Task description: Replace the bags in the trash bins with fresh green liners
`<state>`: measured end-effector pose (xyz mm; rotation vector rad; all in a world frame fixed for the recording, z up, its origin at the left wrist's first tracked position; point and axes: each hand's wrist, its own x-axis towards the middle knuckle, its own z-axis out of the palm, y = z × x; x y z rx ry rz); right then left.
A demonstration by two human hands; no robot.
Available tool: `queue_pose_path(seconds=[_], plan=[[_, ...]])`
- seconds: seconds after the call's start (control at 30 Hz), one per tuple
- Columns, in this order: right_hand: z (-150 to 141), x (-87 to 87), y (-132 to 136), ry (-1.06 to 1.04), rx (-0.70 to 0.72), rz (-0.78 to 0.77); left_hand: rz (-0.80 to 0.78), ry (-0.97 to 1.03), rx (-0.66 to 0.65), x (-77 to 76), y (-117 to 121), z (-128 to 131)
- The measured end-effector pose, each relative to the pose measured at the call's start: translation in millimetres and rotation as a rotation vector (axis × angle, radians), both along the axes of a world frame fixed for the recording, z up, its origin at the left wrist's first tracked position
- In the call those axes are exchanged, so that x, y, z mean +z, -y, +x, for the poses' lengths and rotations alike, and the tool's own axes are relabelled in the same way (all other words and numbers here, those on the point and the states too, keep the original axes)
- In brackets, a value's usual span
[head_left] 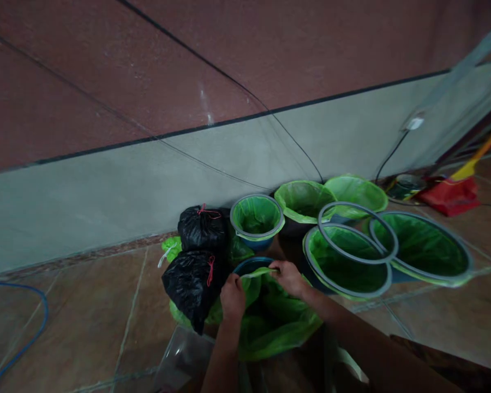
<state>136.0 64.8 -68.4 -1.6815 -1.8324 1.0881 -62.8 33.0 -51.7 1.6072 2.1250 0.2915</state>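
My left hand [232, 299] and my right hand [288, 277] both pinch the far edge of a green plastic bin bag [272, 338]. The edge is pulled taut between them. Under it is a blue bin [251, 264], whose far rim shows bare behind my fingers. On the near side the bag hangs over the bin's rim. Close to my left hand lie two tied black bin bags, one nearer [190, 281] and one farther [202, 229], each with a red tie.
Lined bins stand beyond: one small [257, 215], two by the wall [305, 199] [355, 194], two at right [347, 262] [425, 245]. A loose grey ring [323, 218] lies across those two. A red dustpan [450, 196], clear container [184, 355] and blue hose [45, 316] are about.
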Motion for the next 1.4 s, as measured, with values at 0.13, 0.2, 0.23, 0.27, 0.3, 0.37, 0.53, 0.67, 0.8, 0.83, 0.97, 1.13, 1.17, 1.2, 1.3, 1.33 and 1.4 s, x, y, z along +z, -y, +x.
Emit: queue_pose_path(seconds=[0.13,0.2,0.23,0.27,0.3,0.37,0.53,0.67,0.8,0.83,0.97,1.13,1.17,1.2,1.3,1.33,1.4], plan=[[6.3,10.5,-17.0,-0.082,0.142,-0.128,0.028,-0.038,-0.019,0.3,-1.9,-3.2],[9.3,14.6,-26.5,-0.090,0.232,-0.149,-0.006,-0.080,-0.028,1.6,-4.0,-7.5],[10.4,16.0,-30.7,-0.083,0.262,-0.154,-0.022,-0.094,-0.044,2.4,-5.2,-9.7],[11.1,16.8,-34.3,-0.077,0.277,-0.160,-0.032,-0.101,-0.063,3.0,-6.4,-11.8],[11.5,17.3,-37.2,-0.074,0.274,-0.161,-0.034,-0.097,-0.084,3.3,-7.5,-13.9],[11.5,17.3,-40.9,-0.074,0.229,-0.149,-0.013,-0.059,-0.126,2.8,-9.1,-18.1],[12.5,10.4,-40.3,-0.111,0.140,-0.087,0.117,0.092,-0.201,-4.3,-8.3,-31.2],[16.1,-2.8,-35.4,-0.126,0.082,0.001,0.163,0.184,-0.225,-8.6,-4.8,-40.2],[14.6,-12.6,-30.8,-0.065,0.058,0.053,0.150,0.189,-0.221,-10.5,-4.3,-42.6],[12.9,-13.4,-30.1,-0.022,0.055,0.066,0.143,0.163,-0.205,-11.1,-5.1,-42.1],[2.2,-13.4,-31.6,0.230,0.004,0.121,0.088,0.018,-0.104,-13.9,-13.5,-36.8],[-10.6,-12.4,-44.1,0.419,-0.082,0.076,0.028,-0.085,-0.018,-16.9,-34.5,-30.7],[-12.2,-12.3,-47.7,0.434,-0.090,0.045,0.009,-0.098,-0.015,-17.7,-39.1,-30.4],[-13.2,-12.3,-51.5,0.440,-0.099,0.007,-0.016,-0.105,-0.011,-18.6,-43.5,-30.5],[-12.7,-13.8,-62.6,0.416,-0.115,-0.101,-0.092,-0.094,0.006,-22.9,-54.0,-33.0],[-11.2,-15.1,-65.7,0.398,-0.118,-0.127,-0.112,-0.084,0.012,-24.8,-56.2,-34.5],[-6.2,-19.0,-70.4,0.362,-0.117,-0.158,-0.137,-0.063,0.014,-29.3,-58.5,-38.3]])
